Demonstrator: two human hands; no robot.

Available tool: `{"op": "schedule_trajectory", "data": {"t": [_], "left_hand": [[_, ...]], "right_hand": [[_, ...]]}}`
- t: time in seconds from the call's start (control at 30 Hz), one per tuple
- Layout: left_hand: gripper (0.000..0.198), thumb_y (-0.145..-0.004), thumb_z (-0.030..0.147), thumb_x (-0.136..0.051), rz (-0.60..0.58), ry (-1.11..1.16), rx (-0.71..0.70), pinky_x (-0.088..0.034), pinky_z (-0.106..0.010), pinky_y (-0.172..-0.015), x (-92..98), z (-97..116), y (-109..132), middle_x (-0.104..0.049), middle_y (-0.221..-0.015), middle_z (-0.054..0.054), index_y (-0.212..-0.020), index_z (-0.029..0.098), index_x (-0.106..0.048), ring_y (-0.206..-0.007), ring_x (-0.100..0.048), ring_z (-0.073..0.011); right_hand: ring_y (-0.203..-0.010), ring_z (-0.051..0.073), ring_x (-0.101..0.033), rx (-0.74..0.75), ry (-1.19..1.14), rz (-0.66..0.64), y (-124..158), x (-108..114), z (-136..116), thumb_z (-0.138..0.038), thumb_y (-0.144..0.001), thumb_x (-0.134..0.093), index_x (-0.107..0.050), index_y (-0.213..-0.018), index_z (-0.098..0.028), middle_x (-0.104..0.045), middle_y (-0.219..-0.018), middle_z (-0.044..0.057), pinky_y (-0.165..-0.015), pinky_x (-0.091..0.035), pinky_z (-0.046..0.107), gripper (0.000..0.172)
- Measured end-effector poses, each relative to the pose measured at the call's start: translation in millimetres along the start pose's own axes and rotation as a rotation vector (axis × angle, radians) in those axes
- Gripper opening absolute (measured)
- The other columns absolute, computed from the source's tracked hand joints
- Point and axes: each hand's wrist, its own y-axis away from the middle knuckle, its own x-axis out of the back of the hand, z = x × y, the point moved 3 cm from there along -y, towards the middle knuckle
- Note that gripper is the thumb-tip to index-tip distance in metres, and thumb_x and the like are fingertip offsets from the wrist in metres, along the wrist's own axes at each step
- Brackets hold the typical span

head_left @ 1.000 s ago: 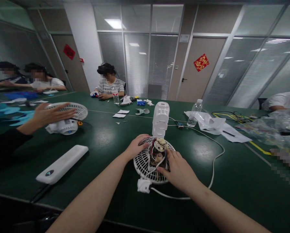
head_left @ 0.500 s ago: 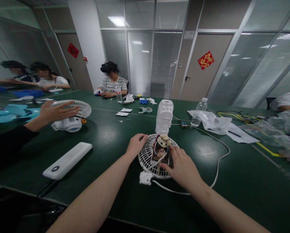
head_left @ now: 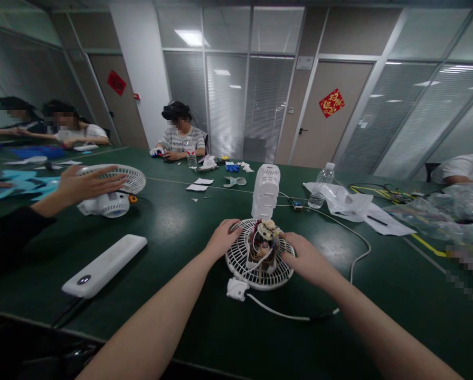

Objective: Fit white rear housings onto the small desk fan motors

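A white round fan grille lies on the table before me, with an exposed motor and circuit parts at its middle. My left hand is closed on the grille's left rim, fingers curled over the edge. On the opposite rim, my right hand grips with thumb and fingers bent. A white plastic fan housing stands upright just behind the grille. By the grille's near edge rests a small white plastic piece, from which a white cable runs right.
A white power bank lies left. Beyond it, another person's hand rests on a second white fan. A water bottle, paper sheets and plastic bags occupy the right side. A person sits across the table.
My right hand has moved off the motor parts, out to the grille's right rim. My left hand stays at the left rim. The view has shifted slightly.
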Motion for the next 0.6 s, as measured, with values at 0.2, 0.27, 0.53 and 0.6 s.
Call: {"op": "schedule_trajectory", "data": {"t": [0.2, 0.27, 0.53, 0.6], "left_hand": [[0.038, -0.086, 0.041, -0.054, -0.024, -0.012, -0.021, -0.042, -0.039, -0.102, 1.6, 3.5, 1.6, -0.057, -0.121, -0.008, -0.119, 0.022, -0.058, -0.114, -0.055, -0.0238], [0.038, -0.086, 0.041, -0.054, -0.035, -0.015, -0.035, -0.041, -0.039, -0.103, 2.2, 5.4, 2.5, -0.057, -0.121, -0.007, -0.119, 0.023, -0.058, -0.114, -0.055, -0.0235], [0.036, -0.086, 0.039, -0.054, -0.049, -0.017, -0.049, -0.041, -0.037, -0.104, 0.2, 4.6, 2.2, -0.057, -0.122, -0.005, -0.119, 0.025, -0.059, -0.113, -0.055, -0.022], [0.036, -0.086, 0.039, -0.054, -0.046, -0.017, -0.045, -0.04, -0.037, -0.104, -0.6, 2.9, 1.7, -0.056, -0.122, -0.005, -0.12, 0.026, -0.059, -0.113, -0.055, -0.0218]], "right_hand": [[-0.118, 0.026, -0.051, -0.016, -0.084, 0.359, -86.3, 37.3, 20.7, -0.03, -0.085, -0.048, -0.044, -0.135, -0.019, -0.052, -0.131, 0.011, -0.1, -0.041, 0.045, 0.052], [-0.125, 0.026, -0.045, 0.01, -0.101, 0.416, -117.4, 38.6, 22.0, -0.035, -0.084, -0.052, -0.032, -0.142, -0.018, -0.042, -0.14, 0.013, -0.103, -0.039, 0.045, 0.063], [-0.14, 0.03, -0.022, 0.065, -0.142, 0.437, -185.5, 16.6, 28.0, -0.041, -0.066, -0.074, -0.013, -0.148, -0.014, -0.024, -0.15, 0.017, -0.114, -0.023, 0.048, 0.106], [-0.137, 0.03, -0.028, 0.05, -0.15, 0.449, -189.2, 13.3, 31.4, -0.038, -0.066, -0.074, -0.019, -0.146, -0.014, -0.031, -0.147, 0.016, -0.113, -0.025, 0.048, 0.1]]}}
